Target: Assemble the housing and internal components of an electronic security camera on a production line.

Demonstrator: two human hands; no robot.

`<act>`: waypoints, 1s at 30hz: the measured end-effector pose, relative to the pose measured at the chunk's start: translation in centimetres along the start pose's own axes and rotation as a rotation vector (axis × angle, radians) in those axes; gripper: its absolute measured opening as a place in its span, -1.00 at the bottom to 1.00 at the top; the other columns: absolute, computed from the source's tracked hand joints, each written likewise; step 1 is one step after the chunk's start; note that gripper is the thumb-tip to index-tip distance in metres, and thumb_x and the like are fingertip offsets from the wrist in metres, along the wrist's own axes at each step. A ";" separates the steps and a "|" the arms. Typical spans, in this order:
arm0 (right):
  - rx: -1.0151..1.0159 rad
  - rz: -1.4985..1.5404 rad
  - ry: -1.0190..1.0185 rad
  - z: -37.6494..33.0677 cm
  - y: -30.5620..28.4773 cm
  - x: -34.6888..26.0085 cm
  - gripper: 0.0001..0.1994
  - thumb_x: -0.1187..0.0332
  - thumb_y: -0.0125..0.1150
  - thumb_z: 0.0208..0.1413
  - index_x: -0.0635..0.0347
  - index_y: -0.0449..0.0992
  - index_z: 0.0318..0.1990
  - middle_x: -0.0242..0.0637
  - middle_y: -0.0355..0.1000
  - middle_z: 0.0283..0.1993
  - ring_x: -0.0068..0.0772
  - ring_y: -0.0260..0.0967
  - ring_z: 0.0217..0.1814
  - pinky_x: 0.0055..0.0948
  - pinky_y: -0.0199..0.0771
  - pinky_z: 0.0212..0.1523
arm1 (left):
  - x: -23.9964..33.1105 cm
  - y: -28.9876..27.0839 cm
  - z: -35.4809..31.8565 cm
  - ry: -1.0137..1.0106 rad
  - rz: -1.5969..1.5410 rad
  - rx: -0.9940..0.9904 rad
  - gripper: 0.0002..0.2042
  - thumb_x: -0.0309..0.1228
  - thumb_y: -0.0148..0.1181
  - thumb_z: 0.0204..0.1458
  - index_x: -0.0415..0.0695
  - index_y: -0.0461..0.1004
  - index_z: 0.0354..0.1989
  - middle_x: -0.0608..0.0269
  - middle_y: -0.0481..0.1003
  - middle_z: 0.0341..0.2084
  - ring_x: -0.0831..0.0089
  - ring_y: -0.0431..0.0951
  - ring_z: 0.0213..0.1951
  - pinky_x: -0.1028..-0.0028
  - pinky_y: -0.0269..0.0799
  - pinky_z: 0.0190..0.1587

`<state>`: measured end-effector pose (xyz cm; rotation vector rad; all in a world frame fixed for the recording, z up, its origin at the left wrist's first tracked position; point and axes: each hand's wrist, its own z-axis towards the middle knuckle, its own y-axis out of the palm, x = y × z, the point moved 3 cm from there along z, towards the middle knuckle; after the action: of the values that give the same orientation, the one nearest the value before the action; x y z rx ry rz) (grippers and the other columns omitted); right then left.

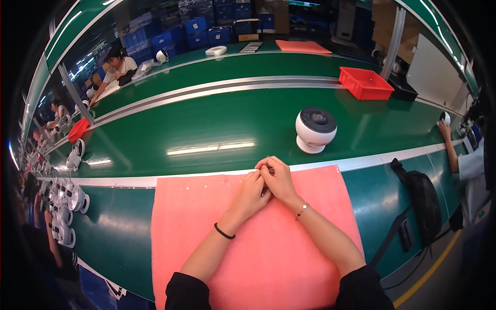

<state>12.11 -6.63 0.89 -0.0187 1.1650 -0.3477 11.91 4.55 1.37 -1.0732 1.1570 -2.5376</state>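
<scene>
My left hand (252, 194) and my right hand (277, 180) meet over the far edge of a pink foam mat (248, 258). Both have curled fingers, and the right one's fingers overlap the left one's fingertips. Whatever is between them, if anything, is hidden. Tiny clear dots (205, 186) are scattered along the mat's far edge, left of my hands. Beyond my right hand, a round white camera (315, 130) with a dark grey top stands upright on the green conveyor belt (232, 124), touched by neither hand.
Several white devices (64, 201) crowd the bench at left. A red bin (366, 84) stands at the back right. A black bag (421, 201) lies on the bench at right, near a co-worker's hand (444, 129) on a white device. Another person (116, 72) works across the belt.
</scene>
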 end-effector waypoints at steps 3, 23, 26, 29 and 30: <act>0.012 -0.012 -0.013 0.0 -0.1 0.1 -0.88 0.57 -0.04 0.10 0.38 0.45 -0.38 -0.24 0.37 -0.33 -0.51 0.38 -0.35 -0.55 0.42 -0.31 | 0.1 0.0 0.0 0.008 0.000 0.008 -0.75 -0.54 0.18 -0.15 -0.31 0.39 -0.25 0.07 0.41 -0.32 0.13 0.41 -0.18 0.27 0.37 -0.12; 0.019 -0.029 -0.018 -0.1 -0.1 -0.1 -0.88 0.56 -0.04 0.10 0.36 0.46 -0.37 -0.24 0.38 -0.34 -0.49 0.38 -0.36 -0.54 0.42 -0.32 | 0.2 0.0 0.0 -0.002 0.015 0.002 -0.74 -0.51 0.18 -0.14 -0.31 0.39 -0.24 0.06 0.42 -0.32 0.13 0.42 -0.17 0.26 0.38 -0.13; 0.018 -0.030 -0.017 -0.1 -0.1 -0.1 -0.88 0.56 -0.04 0.10 0.36 0.46 -0.37 -0.24 0.38 -0.34 -0.49 0.38 -0.36 -0.54 0.42 -0.32 | 0.2 0.0 0.0 0.007 0.008 0.011 -0.74 -0.51 0.18 -0.14 -0.31 0.39 -0.24 0.06 0.42 -0.32 0.12 0.42 -0.17 0.26 0.38 -0.13; 0.017 -0.026 -0.011 -0.1 -0.1 0.0 -0.88 0.56 -0.04 0.10 0.36 0.46 -0.37 -0.24 0.38 -0.33 -0.50 0.38 -0.36 -0.54 0.41 -0.33 | 0.2 0.0 0.0 0.012 0.013 0.013 -0.74 -0.51 0.18 -0.14 -0.31 0.39 -0.24 0.05 0.42 -0.32 0.12 0.42 -0.17 0.26 0.38 -0.13; 0.013 -0.025 0.001 -0.1 -0.1 0.1 -0.88 0.56 -0.04 0.10 0.36 0.46 -0.36 -0.24 0.38 -0.33 -0.50 0.38 -0.36 -0.54 0.41 -0.32 | 0.1 0.0 0.0 0.008 0.016 0.008 -0.74 -0.50 0.18 -0.14 -0.31 0.39 -0.24 0.05 0.42 -0.32 0.12 0.42 -0.17 0.26 0.38 -0.13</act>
<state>12.01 -6.68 0.78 -0.0214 1.1645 -0.3776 11.80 4.48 1.43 -1.0493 1.1509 -2.5345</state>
